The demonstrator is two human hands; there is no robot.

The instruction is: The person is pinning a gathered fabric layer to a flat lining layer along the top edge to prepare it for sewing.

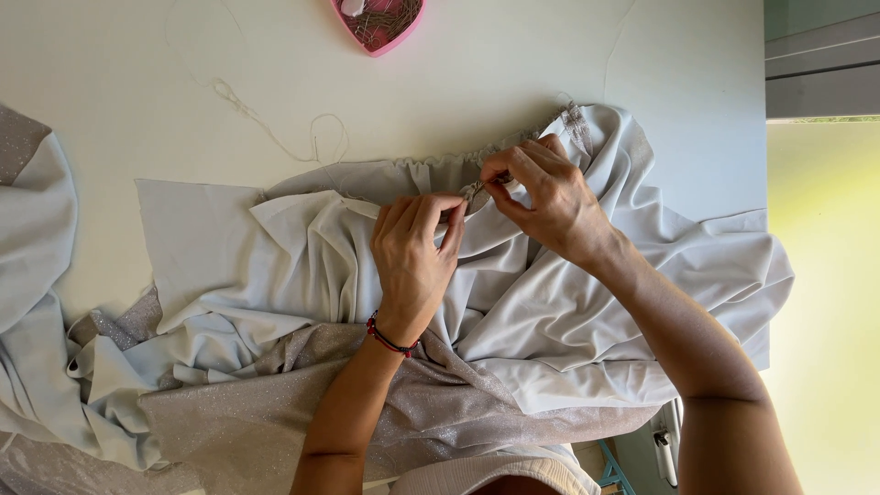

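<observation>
no packages, labels, signs or screens visible.

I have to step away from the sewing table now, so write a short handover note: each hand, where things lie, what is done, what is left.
Left hand: pinches the pale grey fabric at its gathered edge.
Right hand: fingertips in a closed grip on what looks like a pin or needle at the same spot; too small to tell.
Things: fabric heaped on the white table; pink heart-shaped pin dish at the far edge; loose thread beside the fabric.
Done: edge left of the hands appears gathered.
Left: cannot tell.
</observation>
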